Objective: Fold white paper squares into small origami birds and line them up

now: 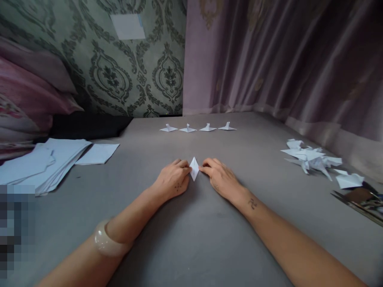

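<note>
A small diamond-shaped piece of folded white paper (pixel 194 169) lies between my hands on the grey cloth, with a crease down its middle. My left hand (pixel 175 177) pinches its left corner, the fingers curled together. At the right corner, the thumb and fingertips of my right hand (pixel 220 175) are closed on the paper's edge. The undersides of the fingers are hidden. Farther back, several folded paper figures (pixel 188 128) with flat wings and raised middles stand in a row.
Stacked white paper sheets (pixel 64 153) lie on the left, with a smaller folded sheet (pixel 98 153) beside them. On the right are a heap of folded paper figures (pixel 312 157) and scissors (pixel 354 205). A purple curtain (pixel 239 59) and patterned wall (pixel 134 75) bound the back.
</note>
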{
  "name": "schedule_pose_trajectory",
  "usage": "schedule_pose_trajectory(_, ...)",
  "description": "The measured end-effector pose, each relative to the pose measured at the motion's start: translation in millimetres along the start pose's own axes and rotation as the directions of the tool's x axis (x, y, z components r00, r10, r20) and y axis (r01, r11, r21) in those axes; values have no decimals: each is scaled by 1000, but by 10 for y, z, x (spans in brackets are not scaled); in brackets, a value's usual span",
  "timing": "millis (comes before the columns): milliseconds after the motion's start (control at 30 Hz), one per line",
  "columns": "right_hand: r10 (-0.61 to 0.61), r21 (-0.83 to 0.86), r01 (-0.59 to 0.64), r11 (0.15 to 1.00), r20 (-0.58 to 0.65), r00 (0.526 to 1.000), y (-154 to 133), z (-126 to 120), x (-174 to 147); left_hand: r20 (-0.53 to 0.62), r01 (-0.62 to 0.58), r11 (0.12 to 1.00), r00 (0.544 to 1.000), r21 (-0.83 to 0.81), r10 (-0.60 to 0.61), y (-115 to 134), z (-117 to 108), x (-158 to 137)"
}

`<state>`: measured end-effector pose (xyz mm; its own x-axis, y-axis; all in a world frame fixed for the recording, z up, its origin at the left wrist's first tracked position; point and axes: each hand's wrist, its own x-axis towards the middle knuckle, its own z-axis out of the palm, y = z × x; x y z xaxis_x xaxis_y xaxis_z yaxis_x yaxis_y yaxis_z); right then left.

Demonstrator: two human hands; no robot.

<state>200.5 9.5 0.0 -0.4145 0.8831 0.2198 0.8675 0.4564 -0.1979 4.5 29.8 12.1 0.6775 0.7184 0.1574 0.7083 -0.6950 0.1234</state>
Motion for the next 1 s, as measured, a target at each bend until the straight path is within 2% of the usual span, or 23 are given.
schedule_pose_trajectory(133, 109, 58, -105, 993, -58, 992, -11, 15, 1, -64, 38, 999, 997, -17, -39, 31, 34, 1)
schedule_pose_trajectory(267, 118, 156, -103, 982, -85, 989, -26, 44, 1, -116, 58, 998, 992, 11, -57, 59, 86, 22)
schedule_pose_trajectory(367, 149, 307, -112, 945, -99, 984, -6, 98, 22, -119, 93, 995, 989, 36, -88, 71, 122, 33)
schedule_pose_trajectory(467, 204, 495, -140, 857, -76, 976, 13, 160, 60, -125, 132, 991, 984, 33, -127, 77, 146, 36)
schedule_pose_trajectory(633, 250, 752, -149, 642, -21, 968, -73, 193, 93, -159, 174, 984, 971, -45, -179, 58, 158, 37)
schedule_pose_trajectory(733, 301, 814, -134, 565, -53, 952, -129, 173, 102, -202, 228, 949, 941, -220, -273, 48, 131, 52)
schedule_pose_trajectory(767, 354, 820, -142, 554, -78, 932, -135, 166, 107, -197, 254, 902, 921, -348, -336, 52, 117, 60)
schedule_pose_trajectory(800, 417, 827, -157, 540, -102, 903, -137, 160, 114, -162, 273, 816, 901, -510, -403, 61, 103, 68)
schedule_pose_trajectory(833, 474, 836, -171, 521, -117, 873, -136, 155, 120, -94, 281, 681, 884, -677, -458, 75, 89, 75)
schedule_pose_trajectory(867, 515, 850, -182, 495, -118, 849, -135, 149, 126, -4, 280, 508, 873, -815, -488, 92, 79, 83)
schedule_pose_trajectory(933, 543, 881, -185, 435, -93, 835, -141, 134, 133, 142, 258, 181, 863, -949, -485, 128, 70, 95)
schedule_pose_trajectory(967, 541, 895, -178, 409, -81, 837, -151, 124, 134, 183, 247, 77, 861, -966, -475, 144, 73, 100)
schedule_pose_trajectory(1000, 538, 906, -171, 388, -71, 840, -166, 111, 132, 204, 240, 15, 857, -971, -474, 156, 78, 105)
